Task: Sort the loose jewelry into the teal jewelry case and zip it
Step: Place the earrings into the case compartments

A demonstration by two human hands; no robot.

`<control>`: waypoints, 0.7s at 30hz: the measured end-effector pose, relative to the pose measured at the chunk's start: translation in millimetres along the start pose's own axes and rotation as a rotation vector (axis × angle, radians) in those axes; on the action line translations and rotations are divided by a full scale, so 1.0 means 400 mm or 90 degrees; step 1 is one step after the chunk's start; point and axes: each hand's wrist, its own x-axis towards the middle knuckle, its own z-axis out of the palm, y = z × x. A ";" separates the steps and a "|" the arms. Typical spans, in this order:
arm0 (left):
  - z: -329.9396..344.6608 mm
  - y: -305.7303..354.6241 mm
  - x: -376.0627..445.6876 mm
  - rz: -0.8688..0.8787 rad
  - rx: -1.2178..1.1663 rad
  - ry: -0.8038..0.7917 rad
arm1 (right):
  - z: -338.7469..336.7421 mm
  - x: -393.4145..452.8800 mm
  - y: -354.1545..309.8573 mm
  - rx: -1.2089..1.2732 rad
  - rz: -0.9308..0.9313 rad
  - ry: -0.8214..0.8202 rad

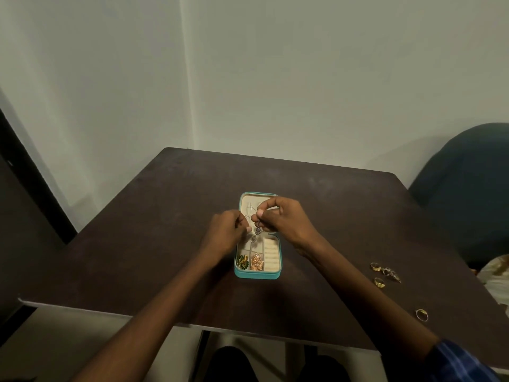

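While both hands (254, 220) pinch a dangling earring (257, 231) over the open teal case (257, 275), partly filled, several rings (379, 282) wait on the bench (165, 244)

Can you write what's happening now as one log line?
case open | both hands over it | right hand pinches silver dangly piece | left hand helps | rings on table

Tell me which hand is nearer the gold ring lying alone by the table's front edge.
Right. The right hand is over the open teal case, on the lone ring's side; the left hand is farther left.
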 end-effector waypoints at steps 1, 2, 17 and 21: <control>0.002 -0.002 0.000 -0.002 0.002 -0.004 | 0.001 0.001 0.000 -0.004 -0.001 -0.001; 0.003 -0.008 0.000 -0.006 0.005 -0.008 | 0.003 0.003 -0.001 -0.008 -0.002 -0.003; 0.040 -0.057 -0.013 -0.009 0.013 -0.012 | 0.027 0.026 0.019 -0.134 -0.035 -0.029; 0.033 -0.061 -0.016 0.008 -0.009 -0.012 | 0.036 0.037 0.034 -0.161 -0.036 -0.022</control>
